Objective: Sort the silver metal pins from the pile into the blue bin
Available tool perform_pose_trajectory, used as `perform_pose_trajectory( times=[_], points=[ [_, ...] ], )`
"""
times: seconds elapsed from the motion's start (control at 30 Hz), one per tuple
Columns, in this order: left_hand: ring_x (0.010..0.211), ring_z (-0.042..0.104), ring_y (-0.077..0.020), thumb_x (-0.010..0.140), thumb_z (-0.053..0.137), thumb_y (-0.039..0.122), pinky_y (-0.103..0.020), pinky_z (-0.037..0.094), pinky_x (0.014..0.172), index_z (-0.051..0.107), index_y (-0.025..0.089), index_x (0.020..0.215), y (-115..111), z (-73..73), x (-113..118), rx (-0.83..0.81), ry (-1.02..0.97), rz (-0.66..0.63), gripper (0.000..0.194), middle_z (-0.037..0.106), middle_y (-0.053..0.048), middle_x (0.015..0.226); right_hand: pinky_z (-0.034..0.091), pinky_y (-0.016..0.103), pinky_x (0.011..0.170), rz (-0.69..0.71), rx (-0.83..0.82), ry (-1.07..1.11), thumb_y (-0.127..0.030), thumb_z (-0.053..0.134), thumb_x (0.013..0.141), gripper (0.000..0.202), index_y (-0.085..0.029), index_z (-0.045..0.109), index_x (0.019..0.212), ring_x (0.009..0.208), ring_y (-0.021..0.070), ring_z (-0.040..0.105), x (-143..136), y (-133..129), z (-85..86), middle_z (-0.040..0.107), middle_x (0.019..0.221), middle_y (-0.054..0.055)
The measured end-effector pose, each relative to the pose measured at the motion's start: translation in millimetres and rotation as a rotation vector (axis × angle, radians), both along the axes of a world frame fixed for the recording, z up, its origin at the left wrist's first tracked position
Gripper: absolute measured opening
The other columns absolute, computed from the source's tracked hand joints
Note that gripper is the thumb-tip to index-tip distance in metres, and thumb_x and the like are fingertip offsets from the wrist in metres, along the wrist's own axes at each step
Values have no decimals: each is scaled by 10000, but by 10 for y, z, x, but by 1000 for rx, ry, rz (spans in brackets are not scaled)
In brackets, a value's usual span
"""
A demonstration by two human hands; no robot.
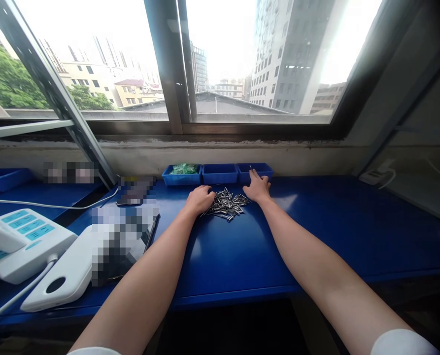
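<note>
A loose pile of thin metal pop rivets [227,203] lies on the blue tabletop between my hands. At the pile's left edge is my left hand [200,199], fingers curled and closed; what they hold, if anything, is too small to make out. My right hand [258,187] reaches over the front rim of the right-hand blue bin [266,168]. A thin rivet [251,167] shows at its closed fingertips. Beside that bin stand a middle blue bin [220,173] and a left blue bin [182,181] with a green plastic bag [184,169] inside.
On the left are a white power strip [27,236], a white rounded device [62,276] and blurred-out items. Another blue tray [5,178] sits at far left, past a metal shelf post [75,133]. A window wall rises behind the blue table [234,261].
</note>
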State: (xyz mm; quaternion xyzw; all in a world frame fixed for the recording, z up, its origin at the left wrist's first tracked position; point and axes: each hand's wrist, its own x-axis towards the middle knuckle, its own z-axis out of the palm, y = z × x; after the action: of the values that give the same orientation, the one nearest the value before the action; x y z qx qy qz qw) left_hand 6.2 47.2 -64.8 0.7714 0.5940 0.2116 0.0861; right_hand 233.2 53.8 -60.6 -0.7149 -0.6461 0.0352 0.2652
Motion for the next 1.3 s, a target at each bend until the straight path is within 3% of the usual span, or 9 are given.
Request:
perform_pose_trajectory(
  times=[0.3,0.37,0.43,0.5,0.6,0.83,1.0,1.17,1.3],
  points=[
    [1197,484,-250,838,367,399,-323,343,1004,595,182,1176,26,-27,-4,9,4,-3,462,554,-98,1288,341,493,955,18,58,34,-334,533,719,721,-209,330,1399,1189,337,322,-24,4,-30,223,1514,53],
    [1192,488,-246,839,365,410,-315,340,1005,596,179,1173,20,-21,0,6,6,-3,468,560,-98,1279,350,475,958,3,124,40,-318,529,725,651,-184,405,1350,1192,329,342,-47,-24,-1,325,1463,85],
    [1185,492,-246,840,362,418,-319,338,1007,595,168,1173,7,-7,8,-1,7,-4,477,563,-106,1272,389,432,923,1,158,54,-302,515,733,498,-163,543,1210,1152,314,411,-69,-65,52,515,1292,117],
    [1175,495,-256,841,360,424,-334,345,1000,593,155,1174,-8,10,18,2,7,1,487,563,-119,1267,440,391,826,14,81,85,-307,514,734,326,-166,649,995,1022,299,522,-81,-109,117,639,1038,130],
    [1157,504,-268,844,355,439,-348,357,987,597,145,1166,-22,29,28,18,12,8,499,567,-131,1254,458,382,682,6,-128,89,-338,567,698,220,-169,674,787,816,297,608,-84,-157,206,662,841,148],
    [1130,524,-254,852,347,463,-319,370,964,625,183,1114,-34,44,37,23,38,10,474,591,-101,1222,465,366,614,34,-325,-28,-295,615,659,199,-150,668,784,784,315,637,-159,-236,291,657,864,177],
    [1140,516,-259,865,332,442,-355,351,983,626,196,1110,-87,89,87,7,70,37,454,597,-89,1215,465,341,650,98,-356,-78,-304,575,736,217,-156,656,871,872,301,630,-228,-248,266,656,969,165],
    [1144,513,-247,872,383,414,-374,334,997,624,211,1091,-130,109,129,121,0,23,384,608,-74,1192,430,304,655,196,-140,31,-352,446,860,251,-179,609,941,821,233,619,-248,-207,178,669,907,118],
    [1081,551,-213,856,468,348,-341,363,957,602,202,1118,-164,116,139,285,-113,-122,329,639,-56,1118,407,256,632,411,131,248,-392,485,848,243,-188,610,801,675,149,575,-305,-190,120,645,720,35]
  ],
)
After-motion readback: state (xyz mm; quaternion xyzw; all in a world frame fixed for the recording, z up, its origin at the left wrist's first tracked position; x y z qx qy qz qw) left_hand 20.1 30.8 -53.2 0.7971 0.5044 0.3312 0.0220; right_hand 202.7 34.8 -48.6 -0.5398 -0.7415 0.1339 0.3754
